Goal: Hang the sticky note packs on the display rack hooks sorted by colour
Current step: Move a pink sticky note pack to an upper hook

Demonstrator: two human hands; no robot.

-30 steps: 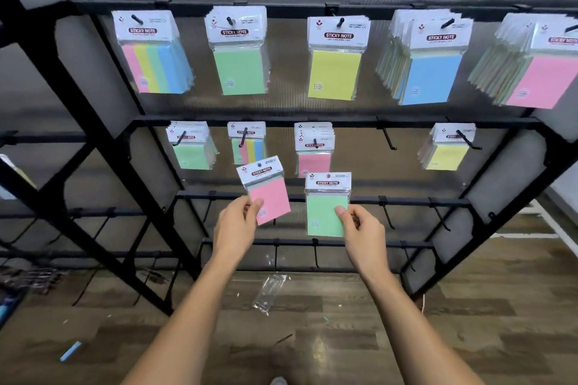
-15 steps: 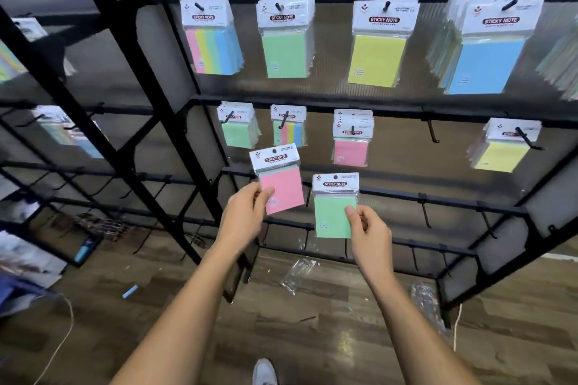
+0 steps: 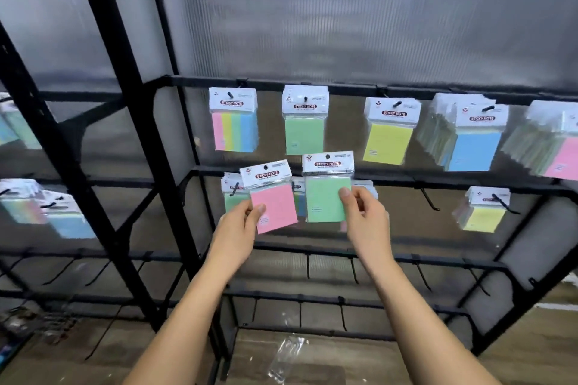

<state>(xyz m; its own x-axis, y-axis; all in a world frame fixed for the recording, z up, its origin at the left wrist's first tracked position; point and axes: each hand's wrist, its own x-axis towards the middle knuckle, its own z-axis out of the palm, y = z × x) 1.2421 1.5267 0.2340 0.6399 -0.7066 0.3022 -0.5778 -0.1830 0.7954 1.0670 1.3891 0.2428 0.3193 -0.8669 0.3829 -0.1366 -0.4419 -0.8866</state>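
Both packs have risen since half a second ago: they sat below the second rail then, and now their header cards overlap it, while the view has tilted up so the top row sits mid-frame.

The green pack (image 3: 327, 189) is pinched at its right edge by the right hand (image 3: 364, 216), thumb on the front. Its header hole lies just below the hanging green pack (image 3: 304, 122) at 12 o'clock, well short of that hook. The pink pack (image 3: 271, 197), tilted slightly, is pinched at its lower left corner by the left hand (image 3: 237, 228). At 9 o'clock from it a second-row green stack (image 3: 230, 197) shows; a pink stack behind the right hand is probably there, though mostly hidden.

The step in hand looks like carrying both packs to matching hooks. Next, the green pack's hole needs lining up with a green hook's tip and sliding on; the pink one must travel to 2 o'clock for the top-row pink stack (image 3: 563, 156), or behind the right hand.
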